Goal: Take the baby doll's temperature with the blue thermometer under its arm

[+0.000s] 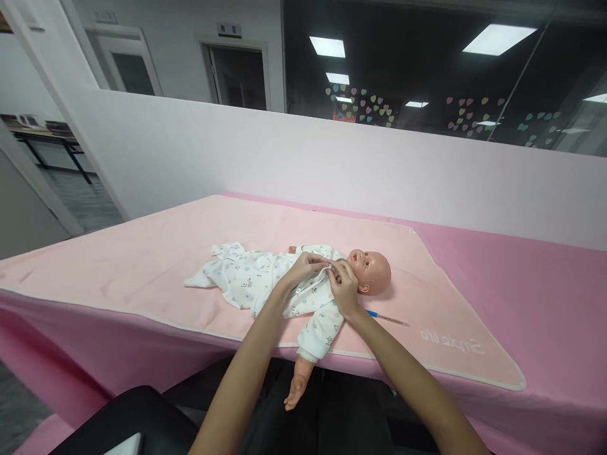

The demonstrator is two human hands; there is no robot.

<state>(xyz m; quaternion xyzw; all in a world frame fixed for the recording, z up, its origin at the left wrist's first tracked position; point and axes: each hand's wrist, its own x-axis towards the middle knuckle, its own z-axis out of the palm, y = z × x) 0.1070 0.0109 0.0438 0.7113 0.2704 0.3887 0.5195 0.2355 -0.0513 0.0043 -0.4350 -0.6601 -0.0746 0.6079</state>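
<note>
A baby doll lies on its back, head to the right, in a white printed baby top and matching trousers. My left hand is closed at the top's front edge, just below the doll's neck. Fingers of my right hand pinch the same edge near the collar, meeting the left fingertips. What sits exactly between the fingertips is too small to make out, perhaps a snap. The doll's near arm hangs over the table edge. Beside my right wrist lies a thin, clear, blue-ended thermometer-like stick.
A peach mat with white lettering covers much of the pink-clothed table. Behind it rises a white partition topped by dark glass. A black chair or bag-like shape is at the lower left.
</note>
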